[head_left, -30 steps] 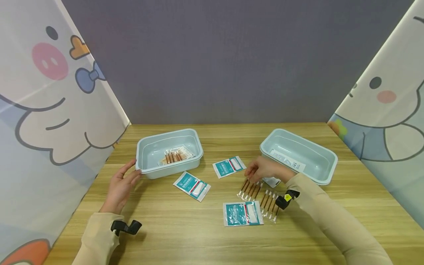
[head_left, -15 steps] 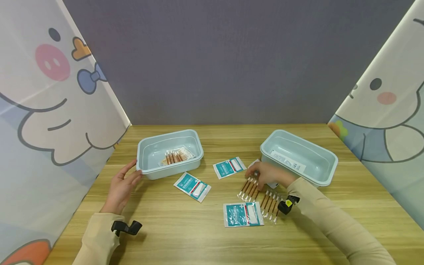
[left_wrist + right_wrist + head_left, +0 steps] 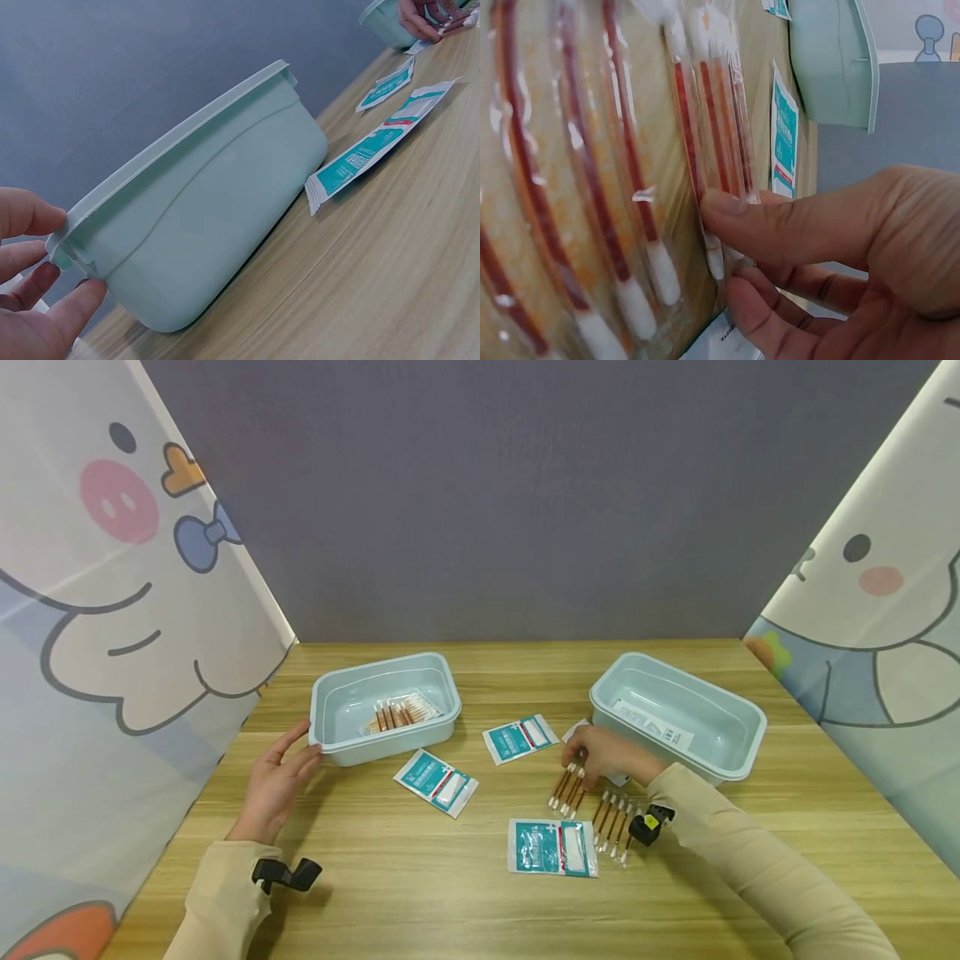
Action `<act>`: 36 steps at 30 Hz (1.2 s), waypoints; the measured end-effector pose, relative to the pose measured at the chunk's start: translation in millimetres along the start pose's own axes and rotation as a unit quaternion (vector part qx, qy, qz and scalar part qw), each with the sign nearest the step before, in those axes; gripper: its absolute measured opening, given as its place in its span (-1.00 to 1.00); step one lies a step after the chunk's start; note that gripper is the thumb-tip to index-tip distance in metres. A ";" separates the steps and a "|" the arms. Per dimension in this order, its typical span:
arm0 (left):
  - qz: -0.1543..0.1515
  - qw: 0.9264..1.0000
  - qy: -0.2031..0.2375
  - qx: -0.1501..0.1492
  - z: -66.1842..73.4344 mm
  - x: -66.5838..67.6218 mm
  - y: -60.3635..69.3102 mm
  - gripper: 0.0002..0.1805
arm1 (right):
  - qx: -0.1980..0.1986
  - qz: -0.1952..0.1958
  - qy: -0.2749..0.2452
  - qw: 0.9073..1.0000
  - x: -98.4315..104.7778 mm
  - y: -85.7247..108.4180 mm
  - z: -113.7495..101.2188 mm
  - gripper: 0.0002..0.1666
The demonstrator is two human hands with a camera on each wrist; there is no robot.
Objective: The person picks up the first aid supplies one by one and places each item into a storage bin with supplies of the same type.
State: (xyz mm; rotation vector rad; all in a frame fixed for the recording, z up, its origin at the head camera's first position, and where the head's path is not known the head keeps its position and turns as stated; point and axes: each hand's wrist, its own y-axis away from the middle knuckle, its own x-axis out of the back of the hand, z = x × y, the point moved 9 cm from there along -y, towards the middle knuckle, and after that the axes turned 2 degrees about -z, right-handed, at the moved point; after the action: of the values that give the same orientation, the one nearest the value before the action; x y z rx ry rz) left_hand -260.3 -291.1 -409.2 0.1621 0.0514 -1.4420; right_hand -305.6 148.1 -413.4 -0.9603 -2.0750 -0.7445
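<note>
My right hand (image 3: 609,755) pinches the edge of a clear strip of brown-stemmed cotton swabs (image 3: 567,790) between thumb and fingers. In the right wrist view this pinched strip (image 3: 716,112) stands bunched and tilted. A second strip of cotton swabs (image 3: 613,825) lies beside it on the table. My left hand (image 3: 273,781) touches the corner of the left pale blue basin (image 3: 390,747), fingers extended. The left wrist view has its fingertips on the basin's rim (image 3: 180,135) and outer wall. Inside that basin lie more packed cotton swabs (image 3: 401,713).
Teal-and-white packets lie on the table: one (image 3: 437,782) near the left basin, another (image 3: 520,739) in the middle, a third (image 3: 552,847) nearest me. A second pale blue basin (image 3: 720,739) with a white label stands at right. A white packet (image 3: 618,779) is partly hidden behind my right hand.
My right hand has shifted slightly right and gripped the strip of cotton swabs, which now looks bunched and tilted. The nearest packet has slid slightly right. My left hand stays at the basin.
</note>
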 end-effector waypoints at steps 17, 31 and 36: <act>-0.001 1.000 -0.001 -0.006 0.9 -0.6 -1.1 -0.29 | -0.006 0.028 -0.020 0.999 1.8 -7.1 10.9 -0.85; -0.007 1.000 -0.007 -0.005 1.3 0.1 -0.2 -0.28 | -0.035 -0.007 -0.114 0.993 0.2 -5.7 13.6 -0.95; -0.005 1.000 -0.014 -0.002 1.3 0.0 -0.4 -0.28 | -0.036 -0.019 -0.146 0.988 0.9 -5.4 12.8 -0.93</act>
State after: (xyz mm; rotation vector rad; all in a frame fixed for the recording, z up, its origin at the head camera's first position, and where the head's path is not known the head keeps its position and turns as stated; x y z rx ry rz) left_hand -260.9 -291.4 -408.0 0.1384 0.0310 -1.4530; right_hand -315.0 154.8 -421.1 -1.1294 -2.3369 -0.7379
